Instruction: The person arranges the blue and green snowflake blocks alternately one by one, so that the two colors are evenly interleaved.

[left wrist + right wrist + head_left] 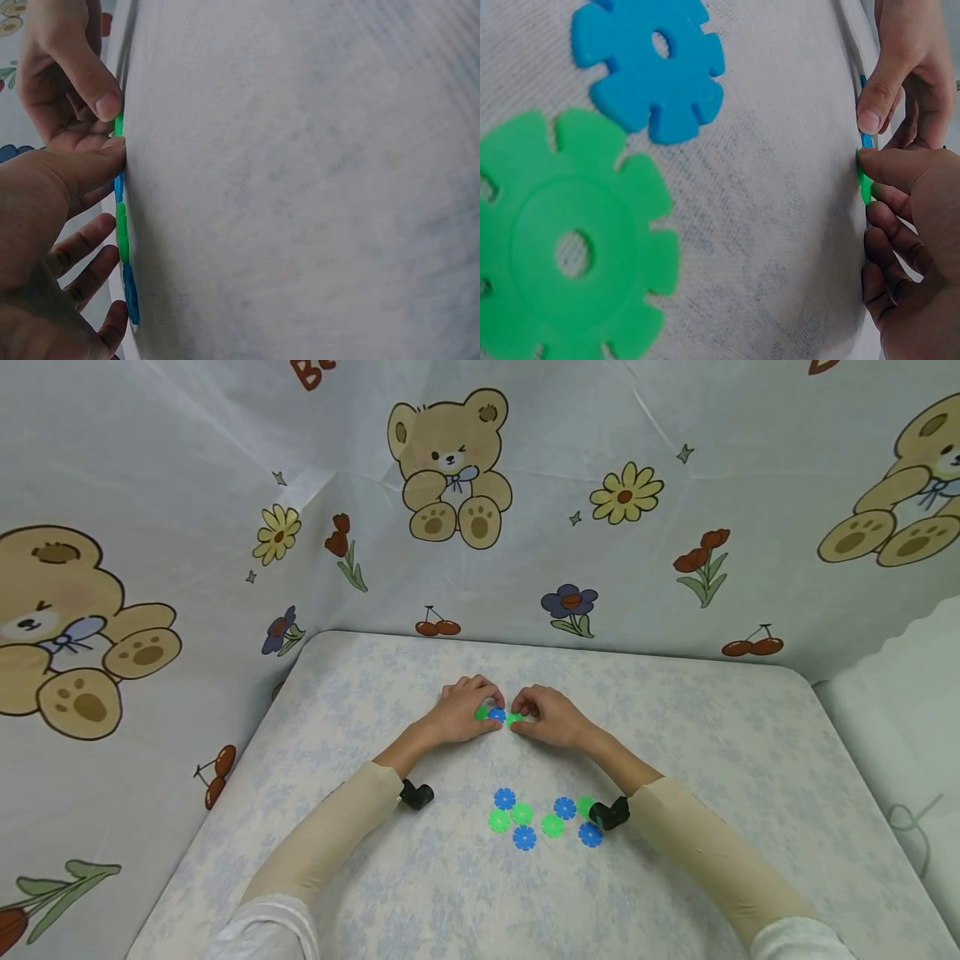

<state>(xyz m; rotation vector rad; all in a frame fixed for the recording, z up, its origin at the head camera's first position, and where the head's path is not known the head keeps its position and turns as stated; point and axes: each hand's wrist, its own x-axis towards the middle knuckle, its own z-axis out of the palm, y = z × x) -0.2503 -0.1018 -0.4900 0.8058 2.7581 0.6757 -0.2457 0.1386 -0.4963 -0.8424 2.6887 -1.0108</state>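
At the far middle of the table, my left hand (461,710) pinches a blue notched plastic disc (496,715) between thumb and fingers. That disc is part of a short row of alternating discs, with a green disc (122,232) and another blue disc (131,292) running along under the left hand's spread fingers. Facing it, my right hand (551,714) pinches a green notched disc (514,719) by thumb and fingertips, edge to edge with the blue one. Both thumbs nearly meet in the wrist views, and fingers hide part of the joint.
Nearer the front lie loose discs, among them a blue disc (505,798), a green disc (552,825) and a blue disc (590,835) by the right wrist camera (610,813). The pale patterned table (375,877) ends at a bear-print cloth (510,593).
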